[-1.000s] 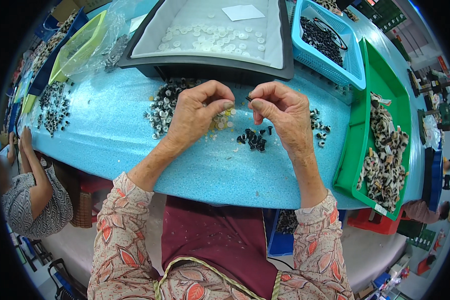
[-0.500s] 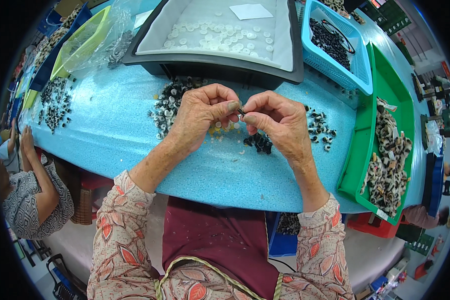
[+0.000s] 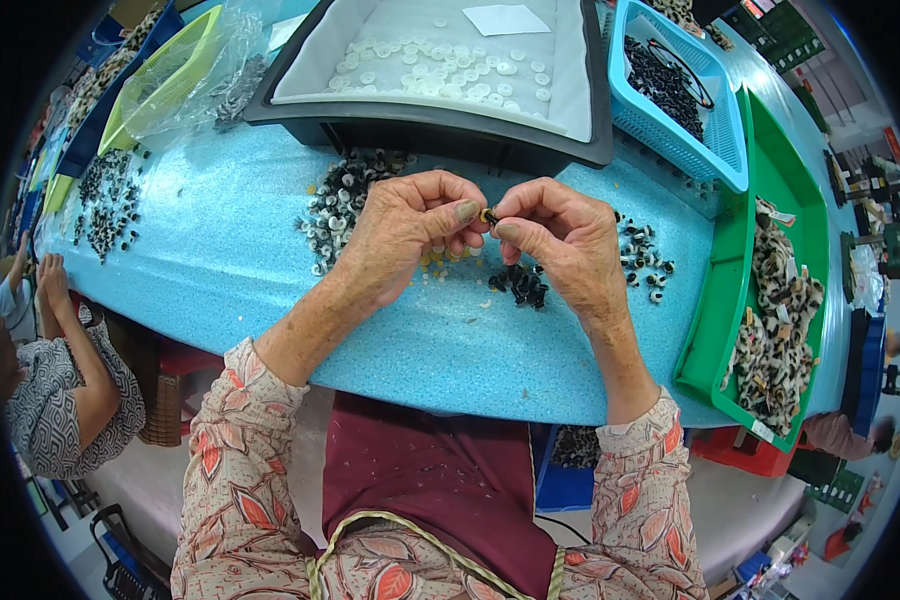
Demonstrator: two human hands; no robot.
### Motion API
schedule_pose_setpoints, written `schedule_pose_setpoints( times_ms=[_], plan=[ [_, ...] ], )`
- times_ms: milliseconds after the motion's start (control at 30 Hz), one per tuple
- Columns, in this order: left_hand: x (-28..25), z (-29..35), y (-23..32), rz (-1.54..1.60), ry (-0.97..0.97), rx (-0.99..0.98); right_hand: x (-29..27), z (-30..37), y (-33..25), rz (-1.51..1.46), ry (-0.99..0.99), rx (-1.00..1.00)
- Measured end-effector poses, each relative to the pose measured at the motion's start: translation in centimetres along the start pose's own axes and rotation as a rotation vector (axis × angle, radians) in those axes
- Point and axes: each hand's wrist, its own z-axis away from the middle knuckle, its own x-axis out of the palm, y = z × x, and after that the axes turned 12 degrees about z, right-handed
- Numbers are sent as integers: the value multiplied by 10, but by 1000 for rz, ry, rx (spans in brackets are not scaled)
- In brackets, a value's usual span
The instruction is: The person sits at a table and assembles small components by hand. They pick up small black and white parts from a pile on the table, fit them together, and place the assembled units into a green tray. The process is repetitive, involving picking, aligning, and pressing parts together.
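Small black piece with a yellow ring sits between two sets of fingertips

At the left, a heap of black-and-white round-headed pieces point(image 3: 335, 220) lies beside the left hand point(image 3: 410, 225). That hand's thumb and forefinger bend in to the ringed end of the small black piece point(image 3: 489, 217); whether they pinch it or only touch it cannot be told. The piece is above the table, directly between the hands, in front of the black tray point(image 3: 430, 130). Its short long axis appears to slant from the ring, at upper left, down toward the right fingertips. The right hand point(image 3: 567, 230) has thumb and forefinger closed on the dark end, so both hands are about equally near. Below the right fingers is a cluster of loose black pieces point(image 3: 523, 287); farther right, more black-and-white pieces point(image 3: 648, 258) lie beside that hand.
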Motion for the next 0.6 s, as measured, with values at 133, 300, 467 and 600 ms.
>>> schedule_pose_setpoints(
  times_ms=[133, 300, 467, 600],
  plan=[
    [1, 1, -1, 21, -5, 9, 2, 1, 0, -44, -6, -51],
    [2, 4, -2, -84, -44, 120, 7, 4, -3, -23, 45, -148],
    [4, 9, 1, -195, -27, 190, 7, 3, -6, 139, 38, -234],
    [4, 8, 1, -190, -17, 181, 9, 3, -2, -21, 43, -153]
  ],
)
